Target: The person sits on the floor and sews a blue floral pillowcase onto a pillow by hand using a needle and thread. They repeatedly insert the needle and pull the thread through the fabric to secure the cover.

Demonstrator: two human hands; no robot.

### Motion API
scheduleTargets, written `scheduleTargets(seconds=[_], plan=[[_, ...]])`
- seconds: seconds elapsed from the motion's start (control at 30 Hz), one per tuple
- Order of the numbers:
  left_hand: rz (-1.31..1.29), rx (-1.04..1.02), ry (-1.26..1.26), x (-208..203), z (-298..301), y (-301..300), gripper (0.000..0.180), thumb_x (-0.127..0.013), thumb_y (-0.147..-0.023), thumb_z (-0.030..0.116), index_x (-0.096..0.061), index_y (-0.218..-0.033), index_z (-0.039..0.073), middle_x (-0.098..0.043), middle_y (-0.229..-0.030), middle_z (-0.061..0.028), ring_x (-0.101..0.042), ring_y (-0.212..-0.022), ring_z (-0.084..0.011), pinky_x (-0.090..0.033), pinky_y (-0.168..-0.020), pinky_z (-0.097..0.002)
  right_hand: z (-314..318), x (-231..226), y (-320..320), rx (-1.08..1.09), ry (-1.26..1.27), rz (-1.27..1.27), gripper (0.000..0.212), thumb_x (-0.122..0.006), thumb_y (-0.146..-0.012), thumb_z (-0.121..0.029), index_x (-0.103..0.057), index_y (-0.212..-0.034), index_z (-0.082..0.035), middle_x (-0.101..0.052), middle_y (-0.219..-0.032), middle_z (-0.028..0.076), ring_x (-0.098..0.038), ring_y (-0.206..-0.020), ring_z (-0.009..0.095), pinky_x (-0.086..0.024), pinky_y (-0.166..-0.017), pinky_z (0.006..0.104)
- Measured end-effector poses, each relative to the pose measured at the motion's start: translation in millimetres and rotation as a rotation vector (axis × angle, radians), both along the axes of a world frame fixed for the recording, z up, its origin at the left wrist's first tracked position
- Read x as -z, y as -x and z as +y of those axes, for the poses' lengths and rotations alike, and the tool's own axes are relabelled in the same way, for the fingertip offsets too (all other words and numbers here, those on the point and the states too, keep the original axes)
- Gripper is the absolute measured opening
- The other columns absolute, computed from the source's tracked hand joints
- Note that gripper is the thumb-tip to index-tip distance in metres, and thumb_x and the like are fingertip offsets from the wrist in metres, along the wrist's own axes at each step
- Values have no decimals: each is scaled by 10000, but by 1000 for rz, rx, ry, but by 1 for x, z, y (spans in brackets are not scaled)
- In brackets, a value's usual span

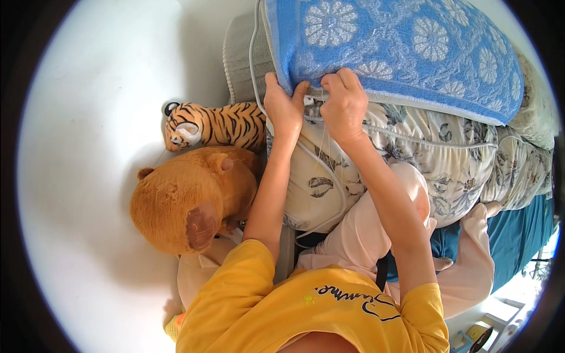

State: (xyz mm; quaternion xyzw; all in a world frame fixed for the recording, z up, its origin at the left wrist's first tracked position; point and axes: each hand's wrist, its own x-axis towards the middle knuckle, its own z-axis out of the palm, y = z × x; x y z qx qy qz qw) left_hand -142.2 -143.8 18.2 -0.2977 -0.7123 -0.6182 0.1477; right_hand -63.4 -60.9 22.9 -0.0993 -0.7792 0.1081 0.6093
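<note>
Clock face read with 12 at the top of the view. The blue cloth (406, 56), patterned with white flowers, lies at 1 o'clock, just beyond the hands; its near left corner and lower edge meet them. The left hand (285, 109) grips that corner, thumb on the near side, remaining fingers partly hidden behind. The right hand (346, 109), just beside it at 3 o'clock, has its fingers curled tight against the lower edge; what they pinch is too small to tell. A few thin pale threads hang near it.

Outward: floral bedding (453, 170) bulges below the cloth, at 4 o'clock from the hands. A pale cord (253, 59) passes left of the cloth's corner. Tiger plush (232, 125) at 9 o'clock from the left hand; brown plush (170, 197) at 8 o'clock, touching the tiger. Teal sheet (524, 235) at 4 o'clock, farther out.
</note>
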Motion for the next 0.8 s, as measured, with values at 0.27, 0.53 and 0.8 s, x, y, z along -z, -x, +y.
scheduleTargets(seconds=[0.27,0.53,0.8], plan=[[-78,55,2,1,-7,8,350,-776,-798,162,-492,-925,3,-644,-782,-148,-630,-695,-239,-486,-636,-348,-9,-11,-18,241,-255,-220,144,-626,-638,-34,-541,-742,-85,-470,-818,66,-513,-742,238,-400,-621,354],[-147,94,22,-2,-10,12,335,-778,-793,140,-524,-947,-14,-661,-824,-161,-641,-717,-219,-498,-649,-330,-2,-24,-27,308,-366,-342,146,-620,-651,-20,-567,-780,-65,-495,-834,58,-510,-813,235,-407,-680,348],[-167,139,6,-3,-14,15,347,-786,-780,136,-531,-955,-21,-662,-823,-161,-642,-717,-212,-496,-649,-331,-3,-39,-31,307,-517,-515,161,-668,-599,-42,-568,-725,-47,-494,-791,78,-496,-797,228,-415,-628,322]])
